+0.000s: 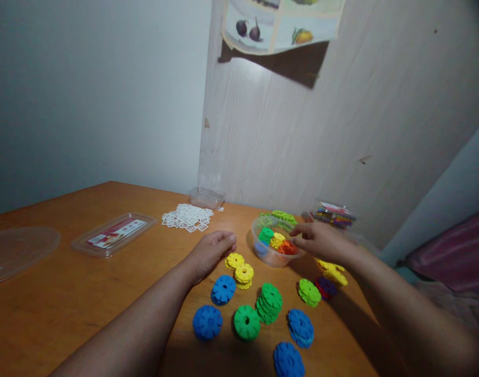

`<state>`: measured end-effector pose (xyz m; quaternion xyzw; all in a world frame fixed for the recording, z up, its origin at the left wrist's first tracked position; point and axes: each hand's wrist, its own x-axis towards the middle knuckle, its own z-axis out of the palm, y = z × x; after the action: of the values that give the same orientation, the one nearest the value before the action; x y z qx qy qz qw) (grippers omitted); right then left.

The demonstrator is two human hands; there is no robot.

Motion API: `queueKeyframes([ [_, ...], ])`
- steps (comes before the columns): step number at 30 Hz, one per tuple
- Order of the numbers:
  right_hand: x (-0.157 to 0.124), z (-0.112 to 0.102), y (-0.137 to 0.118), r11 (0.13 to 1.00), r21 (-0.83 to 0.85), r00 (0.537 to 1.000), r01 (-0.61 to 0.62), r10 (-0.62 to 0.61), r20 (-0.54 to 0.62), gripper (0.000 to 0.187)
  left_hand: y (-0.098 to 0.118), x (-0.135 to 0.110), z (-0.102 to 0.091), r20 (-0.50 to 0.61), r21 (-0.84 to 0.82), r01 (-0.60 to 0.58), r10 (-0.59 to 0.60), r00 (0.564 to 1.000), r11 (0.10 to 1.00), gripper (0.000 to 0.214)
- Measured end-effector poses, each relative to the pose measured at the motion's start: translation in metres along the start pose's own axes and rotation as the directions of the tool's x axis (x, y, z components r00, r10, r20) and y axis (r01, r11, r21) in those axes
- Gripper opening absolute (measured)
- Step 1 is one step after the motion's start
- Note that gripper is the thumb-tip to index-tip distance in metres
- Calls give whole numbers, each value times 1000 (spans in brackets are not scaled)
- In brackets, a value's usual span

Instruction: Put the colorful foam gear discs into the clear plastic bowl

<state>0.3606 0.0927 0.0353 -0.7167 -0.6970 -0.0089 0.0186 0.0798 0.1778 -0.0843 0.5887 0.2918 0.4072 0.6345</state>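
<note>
My right hand [320, 240] hovers over the right rim of a clear round bowl [276, 259], its fingers a little apart with nothing visible between them. Inside the bowl lie green notched discs [266, 234], yellow notched discs [277, 240] and orange notched discs [288, 247], the orange ones closest to my fingers. My left hand [212, 251] rests on the table left of the bowl with its fingers curled in; whatever they hold, if anything, is hidden. Just in front of it sit stacked yellow discs [244, 273] and a blue stack [223, 289].
Nearer me stand green stacks [269, 302] and more blue stacks [301, 328]. Lime discs [309, 292] and purple discs [326, 288] lie at right. White square pieces [187, 217] are heaped at back left, beside a clear tray [206, 198] and a labelled lid [114, 234].
</note>
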Motion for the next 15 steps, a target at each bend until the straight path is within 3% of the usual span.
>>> queueKeyframes([
  [3, -23, 9, 2, 990, 136, 997, 49, -39, -71, 40, 1, 0, -1, 21, -11, -14, 14, 1000, 1000, 41],
  [7, -43, 27, -2, 977, 192, 992, 90, -71, -105, 41, 3, 0, 0, 28, -16, -18, 19, 999, 1000, 39],
  [15, -45, 49, 2, 968, 213, 983, 135, -105, -148, 34, 4, -5, 3, -60, -99, 25, -31, 998, 995, 47],
])
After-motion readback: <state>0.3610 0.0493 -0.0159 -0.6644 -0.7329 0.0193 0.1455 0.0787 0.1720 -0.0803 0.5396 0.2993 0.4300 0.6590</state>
